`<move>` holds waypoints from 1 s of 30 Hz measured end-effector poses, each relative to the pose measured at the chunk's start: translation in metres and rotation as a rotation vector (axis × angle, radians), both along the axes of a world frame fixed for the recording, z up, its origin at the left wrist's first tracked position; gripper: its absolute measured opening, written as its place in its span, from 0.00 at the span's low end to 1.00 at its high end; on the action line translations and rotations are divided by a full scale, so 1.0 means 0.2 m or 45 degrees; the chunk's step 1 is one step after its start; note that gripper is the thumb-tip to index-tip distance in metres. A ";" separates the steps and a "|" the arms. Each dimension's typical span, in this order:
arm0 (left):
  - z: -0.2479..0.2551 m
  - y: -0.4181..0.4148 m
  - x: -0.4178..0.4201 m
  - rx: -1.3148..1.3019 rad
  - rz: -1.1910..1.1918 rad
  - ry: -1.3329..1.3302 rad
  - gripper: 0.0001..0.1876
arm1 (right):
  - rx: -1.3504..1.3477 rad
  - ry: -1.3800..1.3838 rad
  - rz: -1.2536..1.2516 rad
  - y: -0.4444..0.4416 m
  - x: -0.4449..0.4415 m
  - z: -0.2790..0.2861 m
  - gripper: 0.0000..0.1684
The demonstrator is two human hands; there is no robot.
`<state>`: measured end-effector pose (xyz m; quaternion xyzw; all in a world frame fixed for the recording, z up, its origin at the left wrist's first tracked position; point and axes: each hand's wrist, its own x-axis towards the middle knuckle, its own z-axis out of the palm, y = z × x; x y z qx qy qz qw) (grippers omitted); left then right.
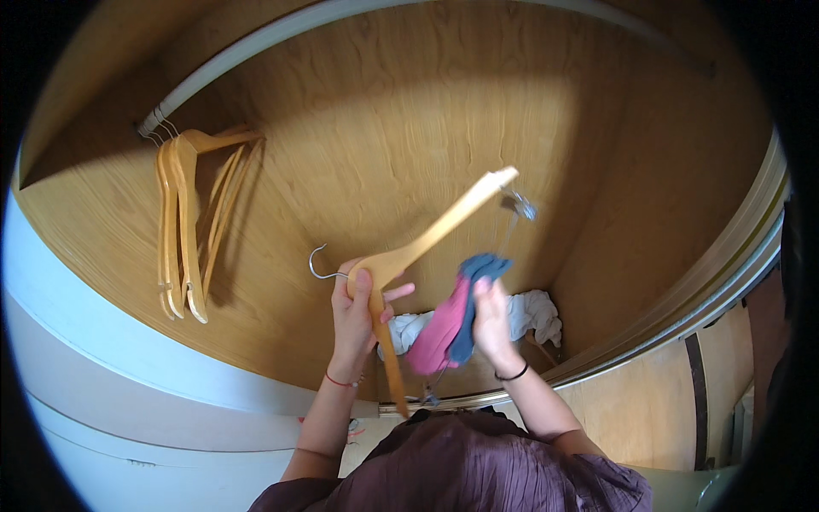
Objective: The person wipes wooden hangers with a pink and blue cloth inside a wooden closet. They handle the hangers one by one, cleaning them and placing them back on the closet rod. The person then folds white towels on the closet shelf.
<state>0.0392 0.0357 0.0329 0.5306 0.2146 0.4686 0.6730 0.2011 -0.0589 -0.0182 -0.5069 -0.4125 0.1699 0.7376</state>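
Note:
My left hand [353, 310] grips a wooden clothes hanger [432, 232] near its neck, with the metal hook pointing left. The hanger is tilted, one arm reaching up to the right and the other down towards my body. From its upper end hangs a metal clip [524, 208] on a thin wire or bar. My right hand [492, 313] holds a pink cloth item [438, 326] and a blue-grey cloth item [473, 281], both folded over and bunched side by side below the hanger's raised arm. Another metal clip [429, 395] shows near my chest.
Several wooden hangers [182, 224] hang at the left end of the pale wardrobe rail [256, 48]. White cloth [537, 317] lies bunched at the wardrobe's bottom, behind my right hand. The wardrobe's edge [652, 352] curves past on the right; a pale door or panel [160, 409] stands at the left.

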 end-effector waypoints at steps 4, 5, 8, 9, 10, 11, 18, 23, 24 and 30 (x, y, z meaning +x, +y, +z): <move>-0.02 0.01 0.00 -0.148 -0.071 0.062 0.16 | 0.198 0.670 0.351 0.03 0.15 0.18 0.26; -0.01 0.03 0.02 -0.226 -0.070 0.083 0.16 | 0.287 0.744 0.478 0.04 0.14 0.17 0.27; -0.13 0.19 0.12 -0.553 -0.120 -0.309 0.18 | 0.124 0.663 0.813 0.06 0.03 0.10 0.30; -0.18 0.27 0.15 -0.686 -0.144 -0.442 0.19 | 0.086 0.744 0.871 0.08 0.03 -0.03 0.31; -0.21 0.34 0.17 -0.808 -0.161 -0.581 0.19 | 0.075 0.877 0.871 0.07 0.00 -0.01 0.32; -0.24 0.40 0.16 -0.891 -0.104 -0.679 0.20 | 0.061 1.009 0.869 0.07 -0.03 0.01 0.32; -0.30 0.57 0.10 -0.901 0.152 -0.881 0.22 | -0.218 0.809 1.093 -0.17 -0.01 -0.29 0.23; -0.38 0.58 0.10 -0.699 0.305 -0.828 0.21 | -0.287 0.728 0.704 -0.16 -0.19 -0.05 0.09; -0.36 0.57 0.11 -0.659 0.336 -0.811 0.20 | -0.300 0.741 0.748 -0.17 -0.17 -0.07 0.08; -0.16 0.46 0.11 -0.320 0.492 -0.725 0.19 | -0.319 0.940 0.621 -0.24 -0.20 -0.03 0.04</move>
